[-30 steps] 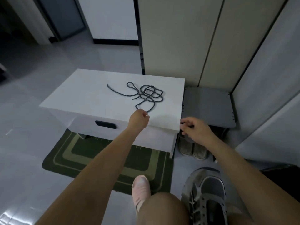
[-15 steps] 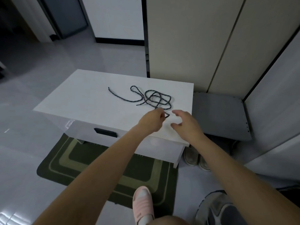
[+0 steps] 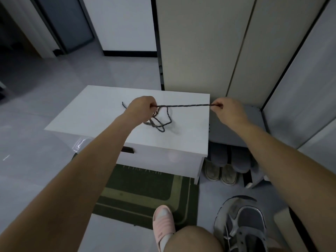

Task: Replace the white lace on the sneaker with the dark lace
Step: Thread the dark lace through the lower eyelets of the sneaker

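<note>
Head-camera footage shows a dark lace (image 3: 183, 105) drawn taut between two hands above a white cabinet (image 3: 101, 113). One end of the straight stretch is pinched in the left hand (image 3: 141, 107), whose fingers are closed around it, and the other end is gripped in the closed fingertips of the right hand (image 3: 229, 110), which is held over the cabinet's right edge. Below the left hand, the rest of the lace hangs in loose loops that rest on the cabinet top, and a short free end is seen lying on the surface to the left of that hand. A grey sneaker (image 3: 243, 224) is placed on the floor at lower right, near the person's knee. A pink slipper (image 3: 163, 222) is worn on the foot beside a green mat (image 3: 145, 190), and two pairs of shoes (image 3: 222, 166) are tucked under a grey shelf (image 3: 236, 128) to the right of the cabinet.
</note>
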### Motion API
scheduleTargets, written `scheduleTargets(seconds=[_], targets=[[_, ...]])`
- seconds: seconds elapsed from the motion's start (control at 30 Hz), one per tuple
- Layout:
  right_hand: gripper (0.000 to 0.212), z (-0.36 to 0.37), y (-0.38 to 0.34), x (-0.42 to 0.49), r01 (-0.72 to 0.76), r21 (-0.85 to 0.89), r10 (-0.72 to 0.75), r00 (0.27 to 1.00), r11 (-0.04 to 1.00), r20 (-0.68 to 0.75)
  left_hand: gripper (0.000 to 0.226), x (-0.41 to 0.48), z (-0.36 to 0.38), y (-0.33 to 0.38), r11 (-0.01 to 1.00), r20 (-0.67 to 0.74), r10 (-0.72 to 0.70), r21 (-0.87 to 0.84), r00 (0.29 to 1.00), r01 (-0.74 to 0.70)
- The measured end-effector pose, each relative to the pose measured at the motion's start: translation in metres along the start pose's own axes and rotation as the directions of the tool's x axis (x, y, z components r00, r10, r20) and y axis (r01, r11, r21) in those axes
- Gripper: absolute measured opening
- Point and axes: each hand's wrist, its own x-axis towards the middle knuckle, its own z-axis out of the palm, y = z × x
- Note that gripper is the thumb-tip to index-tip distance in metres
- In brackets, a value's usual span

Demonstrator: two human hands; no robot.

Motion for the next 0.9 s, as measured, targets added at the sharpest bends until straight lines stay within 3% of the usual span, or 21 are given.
scheduleTargets(seconds=[0.13, 0.27, 0.4, 0.53, 0.6, 0.67, 0.77, 0.83, 0.9], targets=[[0.02, -0.035, 0.011, -0.008, -0.002, -0.04, -0.003, 0.989, 0.999, -0.145, 0.018, 0.0, -0.008, 0.005, 0.998, -0.041, -0.057, -0.002, 0.998, 0.057], [0.016, -0.07, 0.035, -0.018, -0.147, 0.197, 0.194, 0.95, 0.969, -0.246, 0.019, 0.01, -0.01, 0.007, 0.98, -0.128, -0.178, -0.113, 0.976, 0.164], [0.01, -0.099, 0.071, -0.03, -0.241, 0.48, 0.436, 0.829, 0.843, -0.35, 0.017, 0.021, -0.017, 0.009, 0.939, -0.159, -0.259, -0.273, 0.953, 0.21], [0.02, -0.124, 0.109, -0.052, -0.27, 0.582, 0.578, 0.685, 0.767, -0.443, 0.018, 0.03, -0.032, 0.008, 0.91, -0.292, -0.322, -0.359, 0.901, 0.209], [0.021, -0.127, 0.121, -0.06, -0.335, 0.532, 0.578, 0.713, 0.778, -0.396, 0.017, 0.033, -0.04, 0.014, 0.888, -0.285, -0.327, -0.418, 0.901, 0.19], [0.017, -0.121, 0.118, -0.061, -0.397, 0.424, 0.537, 0.794, 0.814, -0.287, 0.015, 0.037, -0.049, 0.028, 0.873, -0.271, -0.305, -0.463, 0.913, 0.155], [0.016, -0.109, 0.08, -0.055, -0.359, 0.365, 0.444, 0.878, 0.859, -0.181, 0.018, 0.042, -0.061, 0.058, 0.893, -0.326, -0.185, -0.45, 0.927, 0.019], [0.019, -0.1, 0.049, -0.049, -0.269, 0.343, 0.336, 0.929, 0.9, -0.156, 0.024, 0.043, -0.069, 0.073, 0.945, -0.397, -0.062, -0.317, 0.916, -0.074], [0.025, -0.094, 0.018, -0.046, -0.191, 0.3, 0.23, 0.968, 0.935, -0.099, 0.031, 0.044, -0.077, 0.081, 0.988, -0.441, 0.09, -0.073, 0.893, -0.136]])
